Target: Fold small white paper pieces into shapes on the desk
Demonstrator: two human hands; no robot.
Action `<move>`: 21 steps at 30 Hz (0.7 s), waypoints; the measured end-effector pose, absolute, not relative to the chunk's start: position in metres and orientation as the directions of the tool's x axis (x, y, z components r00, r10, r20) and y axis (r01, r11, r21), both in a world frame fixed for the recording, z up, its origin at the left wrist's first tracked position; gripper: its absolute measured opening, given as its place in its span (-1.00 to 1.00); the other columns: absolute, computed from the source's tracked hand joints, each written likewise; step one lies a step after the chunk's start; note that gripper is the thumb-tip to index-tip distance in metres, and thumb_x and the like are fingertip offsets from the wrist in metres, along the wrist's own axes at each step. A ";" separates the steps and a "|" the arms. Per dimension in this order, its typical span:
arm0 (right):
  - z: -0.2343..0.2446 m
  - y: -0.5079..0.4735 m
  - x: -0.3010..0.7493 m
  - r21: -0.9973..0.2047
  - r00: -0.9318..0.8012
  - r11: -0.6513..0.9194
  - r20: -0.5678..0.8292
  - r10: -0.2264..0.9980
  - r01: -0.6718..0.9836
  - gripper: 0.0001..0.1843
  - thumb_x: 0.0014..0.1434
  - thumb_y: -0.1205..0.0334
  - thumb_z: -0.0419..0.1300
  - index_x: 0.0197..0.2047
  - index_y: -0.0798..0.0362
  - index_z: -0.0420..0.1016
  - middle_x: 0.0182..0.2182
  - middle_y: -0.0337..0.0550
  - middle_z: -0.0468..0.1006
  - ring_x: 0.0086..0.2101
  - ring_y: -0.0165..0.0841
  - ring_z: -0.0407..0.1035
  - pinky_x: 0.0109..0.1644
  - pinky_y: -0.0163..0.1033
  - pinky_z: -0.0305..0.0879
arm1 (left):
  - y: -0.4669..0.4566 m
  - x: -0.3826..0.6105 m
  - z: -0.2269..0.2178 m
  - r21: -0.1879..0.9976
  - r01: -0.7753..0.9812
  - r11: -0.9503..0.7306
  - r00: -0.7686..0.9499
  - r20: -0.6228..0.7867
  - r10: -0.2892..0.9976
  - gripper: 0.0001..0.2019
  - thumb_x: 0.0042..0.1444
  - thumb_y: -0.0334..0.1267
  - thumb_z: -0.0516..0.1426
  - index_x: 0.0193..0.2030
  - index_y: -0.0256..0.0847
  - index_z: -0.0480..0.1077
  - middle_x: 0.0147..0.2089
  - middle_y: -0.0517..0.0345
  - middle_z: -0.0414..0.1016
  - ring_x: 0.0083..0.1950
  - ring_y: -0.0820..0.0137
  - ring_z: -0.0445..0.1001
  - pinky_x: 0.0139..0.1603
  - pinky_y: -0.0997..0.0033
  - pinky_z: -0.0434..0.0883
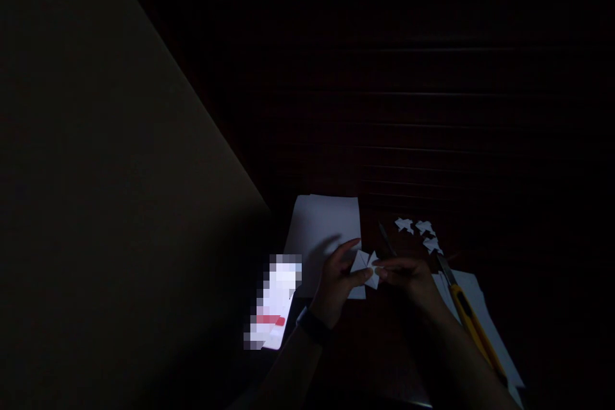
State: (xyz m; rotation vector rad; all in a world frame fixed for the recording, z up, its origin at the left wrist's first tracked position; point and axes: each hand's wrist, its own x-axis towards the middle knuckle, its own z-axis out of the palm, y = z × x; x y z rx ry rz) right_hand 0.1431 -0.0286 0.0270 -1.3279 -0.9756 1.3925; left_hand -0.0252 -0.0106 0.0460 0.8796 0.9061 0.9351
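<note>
Left of our left grip (335, 277) glows a screen (275, 298); beyond that grip, white sheets (327, 221). We pinch folded paper (360, 261) between it and our right grip (410, 274); past the latter lie three paper shapes (425, 227), to its right a yellow cutter (473, 323).

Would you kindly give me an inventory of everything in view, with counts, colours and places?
folded paper: one, white, between both hands
small folded shapes: three, white, beyond the right hand
sheets: several, white, behind the left hand
more paper: count unclear, white, under the cutter
cutter: one, yellow handle, at right
slim tool: one, dark, beyond the hands
lit screen: one, mostly white, left of the left hand
table: one, dark, beneath the hands
wall: one, dim grey-brown, far left
wristband: one, dark, left wrist
left hand: one, centre
right hand: one, right of centre
</note>
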 end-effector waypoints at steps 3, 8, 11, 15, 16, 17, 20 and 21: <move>0.022 -0.030 0.138 -0.967 0.114 -0.223 -0.237 0.965 -0.123 -0.82 -0.14 0.20 0.36 -0.39 0.05 0.62 -0.42 -0.09 0.63 -0.38 -0.24 0.48 -0.25 -0.18 0.37 | -0.012 -0.025 0.046 0.885 -0.297 0.360 0.295 -0.273 0.916 -0.36 -0.12 -0.31 0.28 0.16 -0.22 0.22 -0.23 0.04 0.52 -0.25 0.29 0.50 -0.29 0.36 0.44; 0.015 -0.034 0.127 -0.952 0.191 -0.216 -0.258 0.947 -0.217 -0.77 -0.11 0.19 0.35 -0.32 0.07 0.60 -0.39 -0.06 0.63 -0.36 -0.20 0.48 -0.24 -0.11 0.38 | -0.011 -0.022 0.047 0.888 -0.331 0.319 0.278 -0.231 0.932 -0.52 -0.15 -0.31 0.29 -0.02 -0.31 0.38 -0.14 -0.04 0.51 -0.18 0.25 0.49 -0.22 0.34 0.44; 0.016 -0.036 0.123 -0.937 0.156 -0.215 -0.264 0.952 -0.274 -0.76 -0.09 0.19 0.35 -0.30 0.06 0.59 -0.38 -0.07 0.63 -0.36 -0.21 0.48 -0.23 -0.10 0.39 | -0.009 -0.020 0.044 0.897 -0.338 0.285 0.232 -0.214 0.949 -0.60 -0.15 -0.32 0.29 -0.11 -0.33 0.43 -0.16 -0.04 0.53 -0.19 0.25 0.50 -0.18 0.34 0.43; 0.021 -0.036 0.122 -0.950 0.100 -0.203 -0.233 0.967 -0.239 -0.78 -0.06 0.18 0.33 -0.29 0.05 0.59 -0.38 -0.09 0.62 -0.34 -0.21 0.48 -0.19 -0.11 0.37 | -0.007 -0.020 0.038 0.901 -0.327 0.284 0.159 -0.244 0.957 -0.61 -0.18 -0.31 0.30 -0.14 -0.35 0.45 -0.20 -0.05 0.54 -0.22 0.25 0.51 -0.20 0.33 0.45; 0.022 -0.036 0.122 -0.964 0.107 -0.197 -0.218 0.970 -0.182 -0.78 -0.04 0.15 0.31 -0.29 0.05 0.59 -0.40 -0.10 0.62 -0.35 -0.21 0.48 -0.21 -0.12 0.36 | -0.007 -0.020 0.038 0.901 -0.326 0.287 0.150 -0.250 0.956 -0.60 -0.19 -0.31 0.30 -0.15 -0.35 0.45 -0.20 -0.05 0.54 -0.23 0.25 0.51 -0.21 0.33 0.45; 0.023 -0.035 0.123 -0.978 0.128 -0.181 -0.193 0.973 -0.104 -0.78 -0.01 0.12 0.29 -0.28 0.04 0.59 -0.42 -0.10 0.61 -0.36 -0.21 0.47 -0.22 -0.12 0.35 | -0.007 -0.020 0.037 0.900 -0.326 0.289 0.143 -0.256 0.956 -0.60 -0.20 -0.31 0.31 -0.15 -0.35 0.45 -0.20 -0.04 0.54 -0.23 0.26 0.51 -0.23 0.34 0.45; 0.024 -0.034 0.125 -0.978 0.208 -0.077 -0.035 0.978 0.194 -0.78 0.06 0.08 0.22 -0.31 0.02 0.59 -0.39 -0.11 0.58 -0.32 -0.21 0.43 -0.22 -0.14 0.31 | -0.008 -0.020 0.039 0.894 -0.329 0.303 0.150 -0.267 0.952 -0.61 -0.22 -0.32 0.32 -0.17 -0.33 0.46 -0.24 0.00 0.55 -0.28 0.31 0.52 -0.26 0.38 0.46; 0.024 -0.034 0.126 -0.958 0.223 -0.033 0.033 0.974 0.284 -0.79 0.07 0.08 0.21 -0.33 0.01 0.59 -0.39 -0.12 0.55 -0.31 -0.22 0.41 -0.22 -0.16 0.30 | -0.008 -0.020 0.039 0.889 -0.331 0.317 0.165 -0.276 0.947 -0.62 -0.22 -0.32 0.32 -0.18 -0.33 0.47 -0.26 0.01 0.55 -0.31 0.32 0.52 -0.26 0.38 0.46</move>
